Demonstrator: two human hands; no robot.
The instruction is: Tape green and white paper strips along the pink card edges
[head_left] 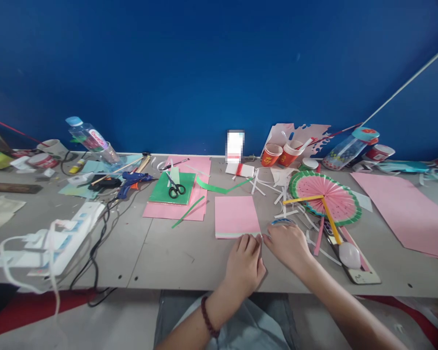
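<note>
Pink paper (236, 214) lies just below frame centre, its near edge apparently being squared or creased by your left hand (242, 262) and right hand (289, 244), fingers curled, grip indeterminable; the next move likely calls for even pressure there.

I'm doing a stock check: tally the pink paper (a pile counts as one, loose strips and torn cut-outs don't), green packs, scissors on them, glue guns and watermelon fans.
Pink paper: 3
Green pack: 1
Scissors: 1
Glue gun: 1
Fan: 1
Total: 7
</note>
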